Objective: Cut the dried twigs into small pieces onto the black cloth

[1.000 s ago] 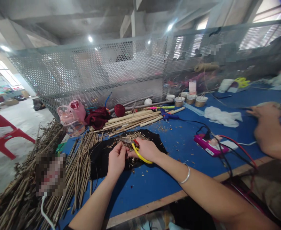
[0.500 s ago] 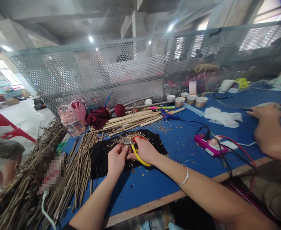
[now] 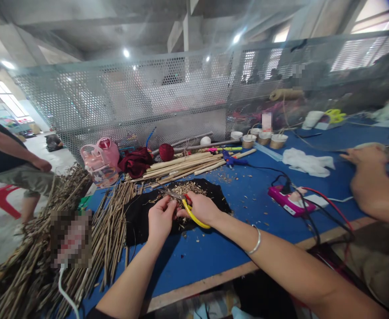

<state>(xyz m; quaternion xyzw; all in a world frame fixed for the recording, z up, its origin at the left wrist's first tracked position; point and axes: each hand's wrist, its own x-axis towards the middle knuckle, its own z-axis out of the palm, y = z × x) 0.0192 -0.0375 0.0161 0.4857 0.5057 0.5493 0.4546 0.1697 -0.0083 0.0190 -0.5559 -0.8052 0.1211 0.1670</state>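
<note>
My right hand point(image 3: 202, 208) is closed around the yellow and red handles of a pair of scissors point(image 3: 194, 218), whose blades point left past my left hand. My left hand point(image 3: 161, 218) has its fingertips pinched together close beside the blades; whatever lies between them is too small to make out. Both hands are over a black cloth point(image 3: 136, 228) strewn with pale dry clippings point(image 3: 199, 187). Left of the cloth lies a heap of thin dry stalks point(image 3: 109, 239).
Peeled sticks point(image 3: 181, 166), a blue glue gun point(image 3: 232, 160) and a dark red yarn ball point(image 3: 165, 153) lie behind the cloth. A magenta power strip point(image 3: 285, 204) with cables sits at right, near a co-worker's arm point(image 3: 371, 186). Small cups point(image 3: 278, 141) stand farther back.
At the far left, a person has risen or stepped into fuller view beside the red chair. The scissor blades have shifted slightly, while both my hands stay nearly in place.
</note>
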